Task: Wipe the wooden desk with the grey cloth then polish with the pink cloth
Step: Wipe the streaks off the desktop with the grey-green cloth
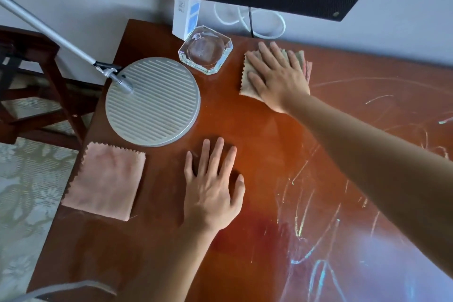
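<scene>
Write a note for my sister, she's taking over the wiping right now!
Right hand: flat, fingers straight, pressing the grey cloth onto the wooden desk near the far edge, beside the glass ashtray.
Left hand: flat on the bare desk, holding nothing.
Pink cloth: folded at the near left edge, by the round lamp base, untouched.
Done: wiping is under way.
Left: smears show on the right side; finish wiping, then polish with the pink cloth.
</scene>
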Demonstrator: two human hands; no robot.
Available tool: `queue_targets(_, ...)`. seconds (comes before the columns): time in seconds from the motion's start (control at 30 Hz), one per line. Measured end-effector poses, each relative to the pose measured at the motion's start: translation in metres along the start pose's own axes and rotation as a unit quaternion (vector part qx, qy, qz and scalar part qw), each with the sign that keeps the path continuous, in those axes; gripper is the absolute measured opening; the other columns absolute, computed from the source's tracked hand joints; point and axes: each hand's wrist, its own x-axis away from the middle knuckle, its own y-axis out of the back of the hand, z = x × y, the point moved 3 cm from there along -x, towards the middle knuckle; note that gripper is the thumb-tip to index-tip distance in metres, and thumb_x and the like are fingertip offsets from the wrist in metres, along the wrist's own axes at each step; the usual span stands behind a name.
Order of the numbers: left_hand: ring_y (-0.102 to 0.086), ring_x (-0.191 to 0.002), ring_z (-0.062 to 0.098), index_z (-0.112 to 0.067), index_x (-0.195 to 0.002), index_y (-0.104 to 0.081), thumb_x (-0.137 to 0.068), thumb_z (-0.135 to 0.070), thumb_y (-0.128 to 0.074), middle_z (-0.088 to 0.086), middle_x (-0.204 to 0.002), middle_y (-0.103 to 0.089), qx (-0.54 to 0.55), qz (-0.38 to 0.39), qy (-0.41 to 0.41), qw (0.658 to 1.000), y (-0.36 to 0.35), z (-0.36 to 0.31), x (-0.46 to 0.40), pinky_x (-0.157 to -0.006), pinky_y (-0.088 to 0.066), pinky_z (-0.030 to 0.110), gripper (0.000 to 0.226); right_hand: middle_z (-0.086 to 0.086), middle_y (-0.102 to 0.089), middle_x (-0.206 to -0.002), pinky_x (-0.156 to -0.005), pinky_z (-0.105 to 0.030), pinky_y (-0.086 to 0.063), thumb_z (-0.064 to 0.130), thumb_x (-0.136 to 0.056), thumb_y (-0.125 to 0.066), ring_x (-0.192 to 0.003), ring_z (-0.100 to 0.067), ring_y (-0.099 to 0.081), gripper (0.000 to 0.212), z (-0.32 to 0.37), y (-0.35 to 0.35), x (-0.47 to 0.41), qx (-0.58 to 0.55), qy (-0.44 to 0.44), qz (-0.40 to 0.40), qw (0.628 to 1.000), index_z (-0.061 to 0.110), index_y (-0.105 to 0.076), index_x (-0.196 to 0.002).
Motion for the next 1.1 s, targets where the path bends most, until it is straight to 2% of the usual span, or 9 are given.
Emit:
queue_targets(0.1, -0.018, -0.156, 0.030, -0.023, -0.155, -0.040, -0.100, -0.050, -0.037, 0.006, -0.168, -0.027, -0.002, 0.006, 0.005, 1.000, -0.001, -0.001, -0.002, -0.123, -0.014, 0.062, 0.061, 0.001, 0.003, -0.172, -0.127, -0.051, 0.003, 0.056, -0.106, -0.006, -0.158, -0.022, 0.009, 0.062, 0.008, -0.002, 0.005, -0.026, -0.006, -0.002, 1.000, 0.034, -0.003, -0.164)
queue_targets(0.3, -0.021, -0.156, 0.031, -0.022, -0.152, -0.045, -0.100, -0.050, -0.036, 0.008, -0.165, -0.032, 0.006, 0.015, 0.013, 1.000, 0.006, -0.003, -0.005, -0.122, -0.017, 0.064, 0.060, 0.001, -0.003, -0.172, -0.127, -0.049, 0.004, 0.056, -0.106, -0.007, -0.158, -0.024, 0.004, 0.062, 0.033, -0.030, 0.113, -0.016, 0.080, 0.024, 0.996, 0.034, -0.006, -0.164)
queue_targets(0.4, -0.022, -0.156, 0.031, -0.022, -0.153, -0.044, -0.100, -0.050, -0.036, 0.007, -0.165, -0.032, 0.008, 0.012, 0.011, 1.000, 0.004, -0.003, -0.001, -0.122, -0.016, 0.063, 0.060, 0.002, -0.003, -0.171, -0.127, -0.050, 0.003, 0.059, -0.105, -0.006, -0.158, -0.022, 0.004, 0.062, 0.023, -0.031, 0.107, -0.005, 0.095, 0.029, 0.995, 0.037, -0.007, -0.163)
queue_targets(0.47, -0.021, -0.156, 0.031, -0.023, -0.153, -0.043, -0.100, -0.050, -0.037, 0.007, -0.166, -0.031, 0.007, 0.009, 0.011, 1.000, 0.004, -0.003, -0.002, -0.123, -0.015, 0.062, 0.060, 0.002, -0.003, -0.172, -0.126, -0.051, 0.003, 0.060, -0.104, -0.003, -0.158, -0.022, 0.004, 0.062, 0.004, -0.022, 0.073, -0.005, 0.074, 0.010, 0.997, 0.039, -0.006, -0.162)
queue_targets(0.6, -0.021, -0.156, 0.030, -0.023, -0.154, -0.042, -0.101, -0.051, -0.034, 0.006, -0.166, -0.030, 0.007, 0.002, 0.012, 1.000, 0.002, -0.001, -0.001, -0.124, -0.014, 0.061, 0.060, 0.002, -0.002, -0.172, -0.126, -0.052, 0.002, 0.060, -0.101, -0.003, -0.158, -0.023, 0.003, 0.066, -0.034, 0.001, 0.000, -0.024, -0.032, -0.011, 0.999, 0.039, -0.008, -0.163)
queue_targets(0.7, -0.022, -0.155, 0.030, -0.024, -0.153, -0.042, -0.100, -0.051, -0.034, 0.006, -0.166, -0.031, 0.006, -0.004, 0.011, 1.000, 0.001, -0.001, -0.003, -0.123, -0.015, 0.062, 0.060, 0.002, 0.000, -0.172, -0.126, -0.051, 0.002, 0.059, -0.102, -0.003, -0.158, -0.023, 0.003, 0.066, -0.032, 0.001, -0.003, -0.031, -0.043, -0.017, 0.998, 0.036, -0.008, -0.163)
queue_targets(0.97, -0.024, -0.155, 0.031, -0.021, -0.152, -0.044, -0.101, -0.049, -0.038, 0.008, -0.165, -0.033, 0.007, -0.028, 0.005, 1.000, 0.001, -0.001, -0.001, -0.123, -0.016, 0.061, 0.059, -0.001, -0.007, -0.171, -0.127, -0.052, -0.001, 0.056, -0.107, -0.012, -0.158, -0.025, 0.000, 0.061, 0.038, -0.040, 0.159, -0.028, 0.060, 0.007, 0.998, 0.032, -0.012, -0.164)
queue_targets(1.1, -0.024, -0.155, 0.031, -0.023, -0.152, -0.042, -0.100, -0.048, -0.040, 0.007, -0.165, -0.033, 0.007, -0.030, 0.004, 1.000, -0.001, 0.000, -0.001, -0.123, -0.014, 0.059, 0.059, 0.001, -0.002, -0.171, -0.126, -0.053, 0.001, 0.059, -0.104, -0.005, -0.157, -0.023, 0.006, 0.062, 0.013, -0.030, 0.113, -0.007, 0.091, 0.016, 0.996, 0.038, -0.006, -0.162)
